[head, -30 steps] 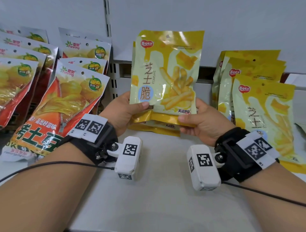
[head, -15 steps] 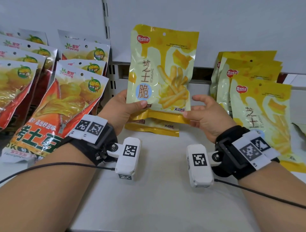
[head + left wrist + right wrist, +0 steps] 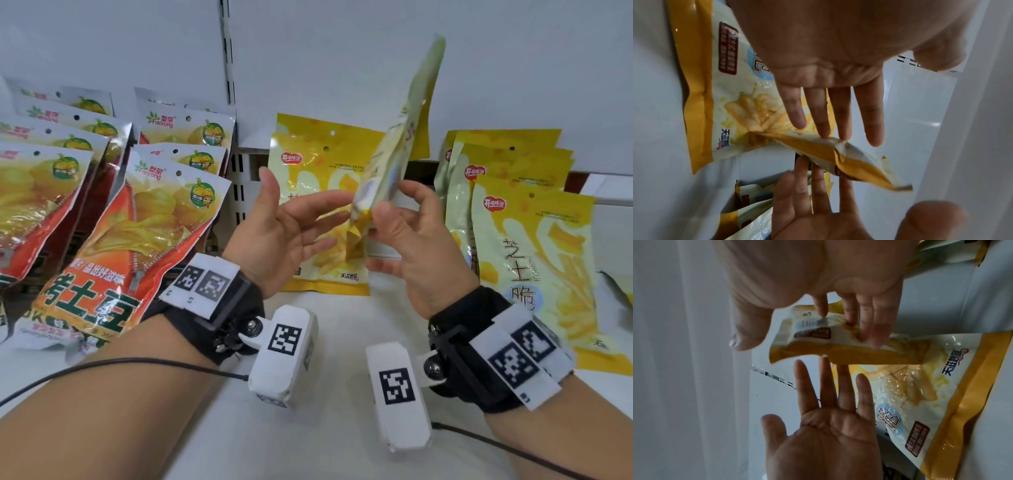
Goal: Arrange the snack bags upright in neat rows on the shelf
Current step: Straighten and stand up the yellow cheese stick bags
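One yellow bag (image 3: 399,161), face-on a second ago, now turned edge-on, pinched low by right hand (image 3: 411,236) fingers. Left hand (image 3: 284,233) released, fingers spread apart at nine o'clock. Likely being flipped before joining shelf (image 3: 342,428) row at twelve o'clock.

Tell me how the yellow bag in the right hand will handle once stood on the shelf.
The yellow bag looks light: the right hand holds it by fingertips. Its glossy film seems slippery. Seen edge-on it is thin, so it probably tips unless leaned on the bags behind.
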`<state>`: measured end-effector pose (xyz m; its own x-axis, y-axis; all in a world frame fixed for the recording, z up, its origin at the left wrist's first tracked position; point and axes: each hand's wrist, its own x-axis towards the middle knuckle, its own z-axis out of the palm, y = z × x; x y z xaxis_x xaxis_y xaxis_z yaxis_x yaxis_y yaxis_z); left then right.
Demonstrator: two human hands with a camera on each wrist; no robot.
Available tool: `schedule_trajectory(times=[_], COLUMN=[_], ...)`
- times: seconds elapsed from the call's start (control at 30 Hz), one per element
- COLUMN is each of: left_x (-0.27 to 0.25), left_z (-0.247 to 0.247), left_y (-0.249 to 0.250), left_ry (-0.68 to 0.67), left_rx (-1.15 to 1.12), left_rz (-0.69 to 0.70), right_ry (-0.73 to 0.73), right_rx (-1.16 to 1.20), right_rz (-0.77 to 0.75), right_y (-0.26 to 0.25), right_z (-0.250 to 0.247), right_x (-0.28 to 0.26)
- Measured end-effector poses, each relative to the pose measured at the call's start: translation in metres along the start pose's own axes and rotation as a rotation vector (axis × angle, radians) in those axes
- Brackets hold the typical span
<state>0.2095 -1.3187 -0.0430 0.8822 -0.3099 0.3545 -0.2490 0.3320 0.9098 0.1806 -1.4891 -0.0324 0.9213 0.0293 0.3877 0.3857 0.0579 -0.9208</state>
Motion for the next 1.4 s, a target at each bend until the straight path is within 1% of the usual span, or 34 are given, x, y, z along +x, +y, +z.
schedule_trajectory(times=[0.07,0.13,0.17,0.27,0.33,0.43,0.5,0.6,0.67,0.7,0.8,0.9,1.03,1.13,1.3,1.33,1.4], left_x=[0.000,-0.001,-0.001,0.002,0.003,0.004,0.006,0.006,0.006,0.005,0.005,0.004,0.006,0.007,0.006,0.006,0.006], left_z=[0.000,0.000,0.000,-0.002,-0.006,-0.012,-0.016,-0.022,-0.024,-0.023,-0.021,-0.019,-0.022,-0.026,-0.026,-0.026,-0.025], left_y=[-0.002,-0.004,-0.005,-0.008,-0.010,-0.012,-0.014,-0.013,-0.011,-0.010,-0.011,-0.011,-0.012,-0.013,-0.015,-0.016,-0.014], left_ry=[-0.045,-0.043,-0.007,0.194,0.263,0.280,0.307,0.356,0.320,0.292,0.250,0.230,0.246,0.247,0.202,0.197,0.179], left_rx=[0.011,0.011,0.019,0.111,0.128,0.143,0.165,0.216,0.240,0.218,0.095,0.087,0.101,0.133,0.166,0.160,0.159], left_rz=[-0.013,-0.025,-0.025,0.001,0.005,-0.016,-0.027,-0.021,-0.020,-0.019,-0.040,-0.051,-0.001,0.018,0.034,0.031,0.013], right_ry=[0.068,0.120,0.149,0.236,0.235,0.175,0.165,0.176,0.178,0.169,0.106,0.046,-0.079,-0.119,-0.100,-0.083,-0.006], right_rx=[-0.008,-0.042,-0.022,0.123,0.171,0.117,0.075,0.141,0.186,0.206,0.211,0.212,0.016,-0.052,-0.103,-0.088,0.051], right_rz=[0.018,0.032,0.028,-0.035,-0.094,-0.139,-0.135,-0.077,-0.026,-0.005,0.012,0.020,-0.027,-0.023,-0.025,-0.015,0.021], right_y=[0.001,0.004,0.005,0.001,0.000,0.002,0.005,0.007,0.009,0.010,0.014,0.016,0.023,0.028,0.029,0.029,0.028], right_z=[0.001,0.001,0.000,-0.002,-0.002,0.000,0.000,-0.004,-0.006,-0.007,-0.009,-0.012,-0.012,-0.013,-0.021,-0.022,-0.024], right_x=[0.000,0.001,0.002,0.003,0.001,-0.001,0.000,0.005,0.007,0.008,0.010,0.012,0.013,0.014,0.019,0.020,0.023])
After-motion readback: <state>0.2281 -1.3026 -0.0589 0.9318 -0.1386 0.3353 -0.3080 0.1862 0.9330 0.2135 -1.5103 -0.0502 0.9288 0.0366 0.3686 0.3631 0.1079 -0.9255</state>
